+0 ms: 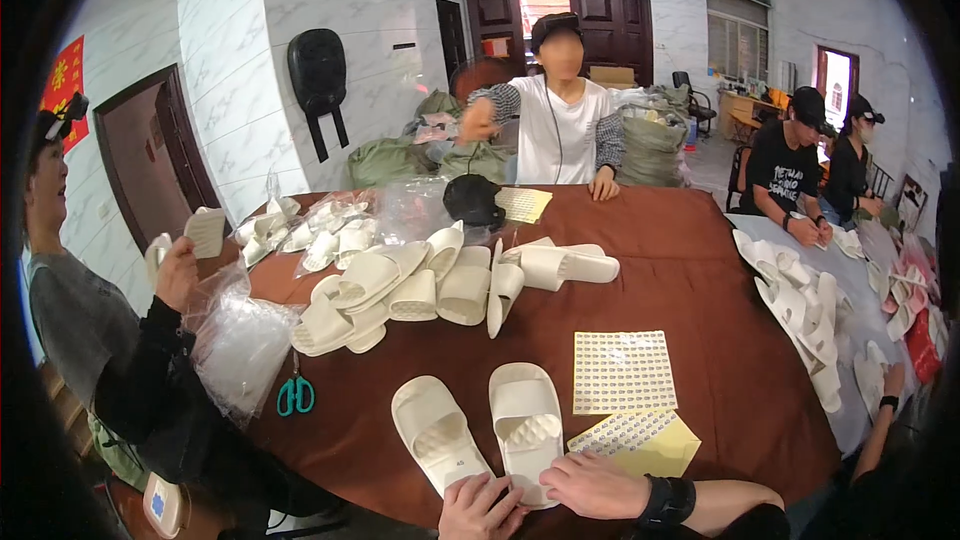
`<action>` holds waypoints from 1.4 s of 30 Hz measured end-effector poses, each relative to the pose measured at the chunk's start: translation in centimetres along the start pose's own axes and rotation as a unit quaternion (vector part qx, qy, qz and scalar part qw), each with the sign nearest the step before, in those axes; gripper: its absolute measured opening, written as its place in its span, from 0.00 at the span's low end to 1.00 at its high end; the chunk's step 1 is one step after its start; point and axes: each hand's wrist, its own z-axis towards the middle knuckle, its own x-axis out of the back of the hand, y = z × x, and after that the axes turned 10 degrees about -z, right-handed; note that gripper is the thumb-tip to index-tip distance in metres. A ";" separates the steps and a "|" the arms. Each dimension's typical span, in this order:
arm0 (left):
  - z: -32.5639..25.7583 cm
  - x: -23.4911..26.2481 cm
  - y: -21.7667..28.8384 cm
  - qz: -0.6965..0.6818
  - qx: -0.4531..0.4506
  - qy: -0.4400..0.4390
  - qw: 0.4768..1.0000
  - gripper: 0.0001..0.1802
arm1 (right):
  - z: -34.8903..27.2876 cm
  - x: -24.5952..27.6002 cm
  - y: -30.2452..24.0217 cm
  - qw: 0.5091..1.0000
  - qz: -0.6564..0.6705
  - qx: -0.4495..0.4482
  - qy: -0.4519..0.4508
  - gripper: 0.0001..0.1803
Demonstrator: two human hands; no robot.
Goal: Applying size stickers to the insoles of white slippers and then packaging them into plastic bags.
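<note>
A pair of cream slippers lies at the near edge of the brown-covered table, toes pointing away from me. My left hand (482, 508) curls over the heel ends, its fingertips between the left slipper (438, 428) and the right slipper (526, 416). From the other side, my right hand (594, 485) has bent fingers closed at the heel of the right slipper. Whether a small label lies under those fingertips is hidden. Beside my right hand are a sheet of small printed stickers (625, 372) and a partly overlapped second sticker sheet with yellow backing (640, 440).
A heap of cream slippers (465, 288) fills the table's middle. Teal-handled scissors (296, 395) and clear plastic bags (240, 340) lie left. A black cap (474, 202) sits farther back. One person stands across, another at left holds slippers; others work at a grey table right.
</note>
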 end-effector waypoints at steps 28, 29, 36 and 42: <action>-0.6 0.7 -0.1 0.019 0.012 0.005 1.000 0.18 | 0.7 0.5 -1.0 1.000 -0.027 -0.007 -0.012 0.10; -0.7 0.7 0.0 0.023 0.010 0.011 1.000 0.19 | 0.5 0.5 -1.3 1.000 0.007 -0.012 0.001 0.10; 0.0 0.1 0.4 0.012 -0.023 0.033 0.999 0.14 | -0.9 0.9 -0.8 0.999 0.019 0.012 0.026 0.11; -0.2 0.6 0.0 0.016 -0.032 0.059 0.998 0.11 | 0.2 1.2 -1.2 0.999 0.025 0.025 0.012 0.11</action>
